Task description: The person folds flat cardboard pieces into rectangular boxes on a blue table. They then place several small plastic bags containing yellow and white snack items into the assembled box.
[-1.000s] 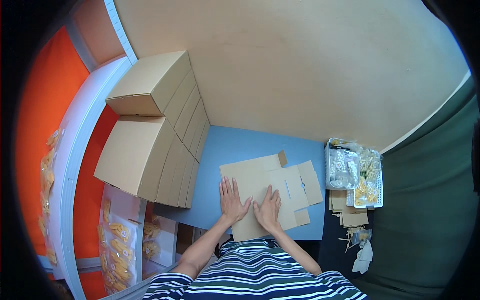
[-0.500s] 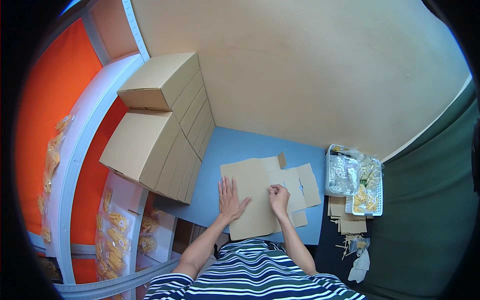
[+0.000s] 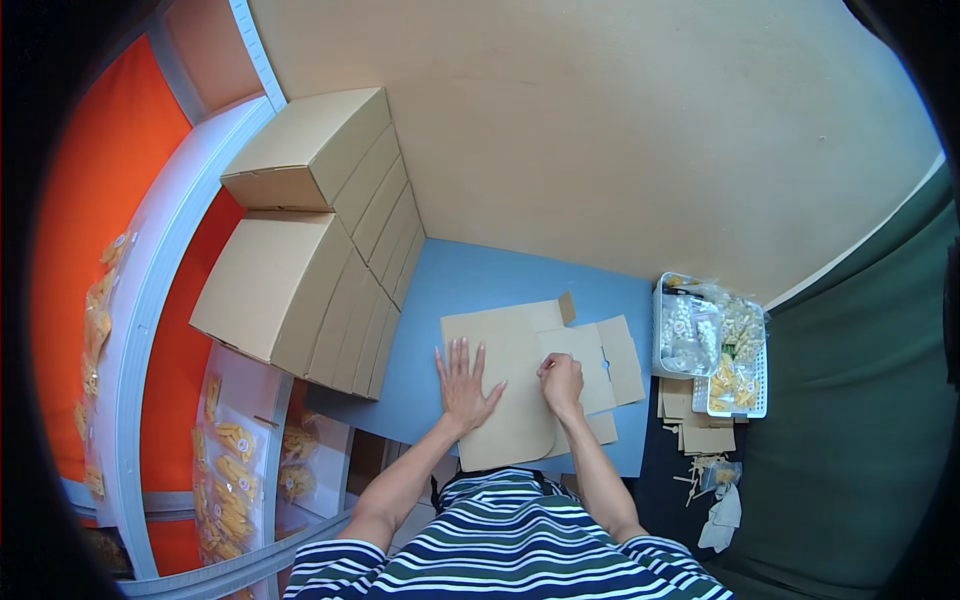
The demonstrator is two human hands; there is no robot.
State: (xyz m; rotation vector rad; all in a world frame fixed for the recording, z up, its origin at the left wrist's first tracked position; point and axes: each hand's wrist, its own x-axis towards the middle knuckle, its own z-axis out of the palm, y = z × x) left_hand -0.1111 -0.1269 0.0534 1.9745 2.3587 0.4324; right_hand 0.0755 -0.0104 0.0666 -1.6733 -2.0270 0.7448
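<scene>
Cardboard: While the flat sheet (image 3: 512, 345) lies on the blue table (image 3: 470, 268), its large panel now covers part of the smaller section, and a rounded corner shows near the person's body.
Left hand: The left hand (image 3: 465, 392) is spread open, palm down on the large panel, much as it was a second ago.
Right hand: The right hand (image 3: 562, 382), flat on the sheet a second ago, is now curled closed at the panel's edge; whether it pinches the cardboard, I cannot tell.
Meaning: The handling seems to have turned from pressing with both palms to working along that edge.
Boxes: Brown boxes (image 3: 262, 275) are stacked at the left.
Basket: A white basket (image 3: 761, 390) holds bagged pieces at the right.
</scene>
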